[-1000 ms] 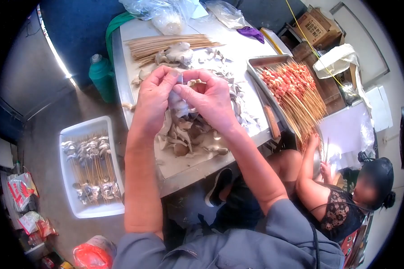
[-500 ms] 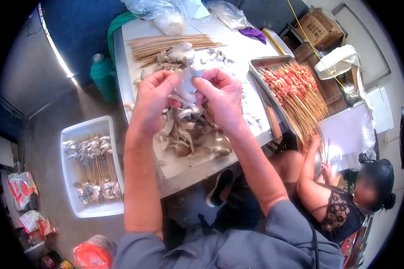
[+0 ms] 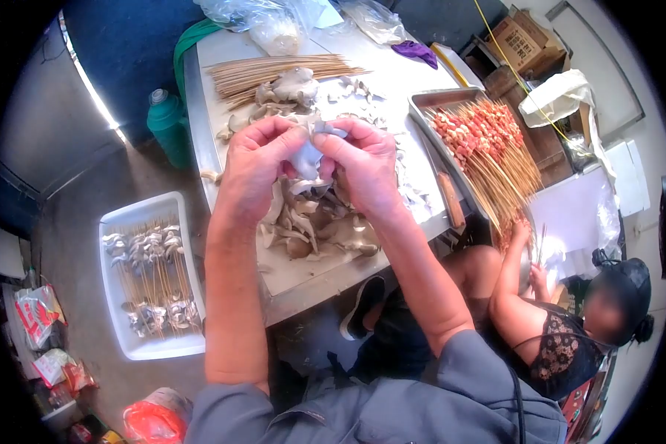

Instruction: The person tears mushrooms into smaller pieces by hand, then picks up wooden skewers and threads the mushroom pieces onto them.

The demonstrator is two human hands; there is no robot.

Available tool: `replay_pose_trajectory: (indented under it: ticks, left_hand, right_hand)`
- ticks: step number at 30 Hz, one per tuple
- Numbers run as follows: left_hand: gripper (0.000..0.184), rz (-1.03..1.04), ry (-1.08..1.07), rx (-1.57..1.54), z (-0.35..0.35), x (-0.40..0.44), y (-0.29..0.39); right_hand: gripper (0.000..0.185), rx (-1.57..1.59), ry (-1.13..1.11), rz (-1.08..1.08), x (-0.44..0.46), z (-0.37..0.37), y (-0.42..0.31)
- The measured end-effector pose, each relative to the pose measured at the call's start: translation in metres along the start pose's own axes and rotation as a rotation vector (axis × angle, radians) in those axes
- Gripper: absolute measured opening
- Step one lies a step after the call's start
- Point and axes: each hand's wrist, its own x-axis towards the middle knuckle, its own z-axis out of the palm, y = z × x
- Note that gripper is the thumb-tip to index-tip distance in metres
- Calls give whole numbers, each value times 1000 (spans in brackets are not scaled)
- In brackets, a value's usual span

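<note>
Between my two hands, above the table, is a pale mushroom piece (image 3: 305,160). My left hand (image 3: 257,164) pinches its left side, and my right hand (image 3: 364,163) pinches its upper right side with thumb and fingers. Below and behind the hands lies a heap of grey-white mushrooms (image 3: 300,226) on the table (image 3: 296,296). More torn mushroom pieces are spread to the right of the hands. A bundle of wooden skewers (image 3: 251,74) lies at the back left of the table.
On the left, a white tray (image 3: 112,318) holds skewered mushrooms. A metal tray (image 3: 445,97) of skewered red meat stands at the right, beside a seated person (image 3: 562,333) holding sticks. A green bottle (image 3: 168,126) stands left of the table. Plastic bags (image 3: 274,26) lie at the back.
My hands have come up and apart from their earlier pinch, then closer together again around the mushroom piece. My right hand's fingers have shifted on it. The other person stays nearly still.
</note>
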Motion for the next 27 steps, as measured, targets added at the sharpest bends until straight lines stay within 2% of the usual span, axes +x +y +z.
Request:
replay_pose_trajectory:
  ticks: [2,5,7,9,13,15,16,22,23,25,27]
  left_hand:
    - [7,-32,87,-134,1,0,-1]
    - [6,-20,154,-200,2,-2,7]
    - [7,-1,171,-233,-7,1,3]
    - [9,20,186,-265,-11,2,3]
    - [11,51,213,-167,-7,2,7]
    - [12,48,195,-102,-7,2,6]
    - [12,41,150,-71,-8,3,5]
    - [14,52,64,-53,0,2,8]
    - [15,78,76,-58,0,3,7]
    - [16,89,73,-104,-1,4,4]
    - [17,100,66,-149,0,4,5]
  right_hand:
    - [12,227,68,44,2,-1,3]
    - [11,339,135,47,7,-4,4]
    - [10,324,137,24,7,-8,7]
    - [17,227,210,-13,7,-10,6]
    - [24,101,302,9,4,-7,0]
    - [37,-46,261,-77,3,-6,-1]
    - [37,-47,261,-76,3,-5,-1]
    - [23,-87,-133,0,1,4,-9]
    - [23,-86,-134,1,1,5,-8]
    - [10,-18,-107,52,2,5,-6]
    - [8,-4,-68,36,3,3,-4]
